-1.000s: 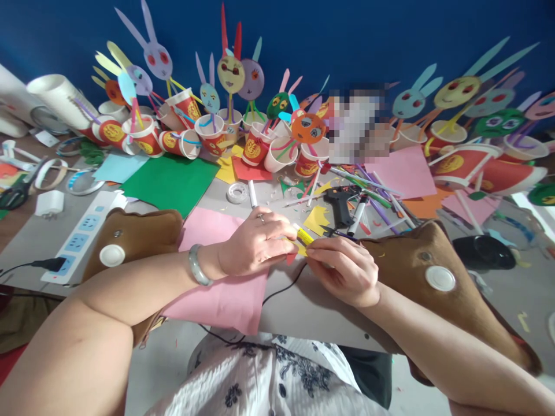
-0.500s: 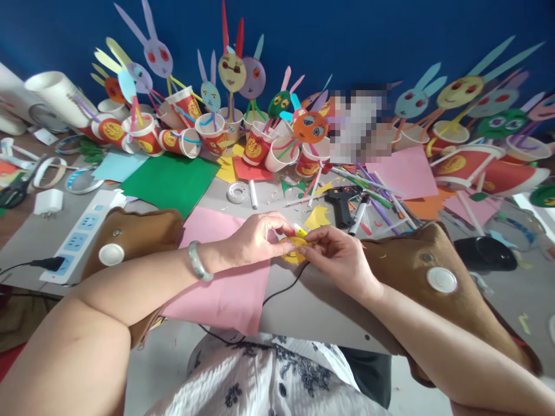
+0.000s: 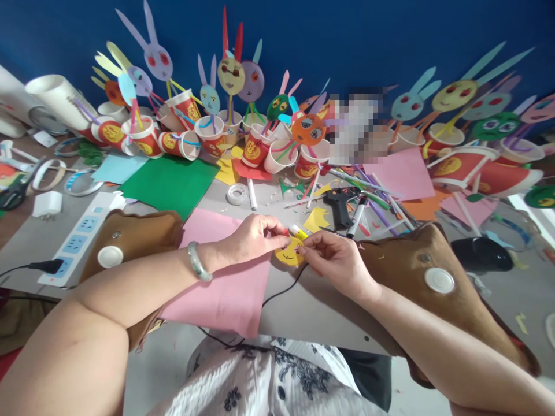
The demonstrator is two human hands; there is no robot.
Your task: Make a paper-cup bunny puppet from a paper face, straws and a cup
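A yellow paper disc (image 3: 289,256) with a small drawn face is held over the grey table between my two hands. My left hand (image 3: 255,240), with a pale bangle at the wrist, is closed, its thumb and fingertips pinching the disc's upper left edge. From the right, my right hand (image 3: 336,257) grips the other edge between thumb and forefinger. Fingers cover parts of the disc's rim and face. Just behind it lies a white stick with a yellow label (image 3: 300,231), partly hidden. Pink paper (image 3: 221,300) spreads beneath my left wrist.
A black glue gun (image 3: 340,208) and pens lie beyond my hands. Brown cushions (image 3: 407,271) flank both arms. Paper cups (image 3: 255,151) with rabbit-faced figures line the back. A power strip (image 3: 82,237) sits left, and a black cable (image 3: 284,292) crosses the table near me.
The yellow disc has tilted so that more of its drawn face shows. My left fingers have moved up along its edge. My right hand has barely moved.
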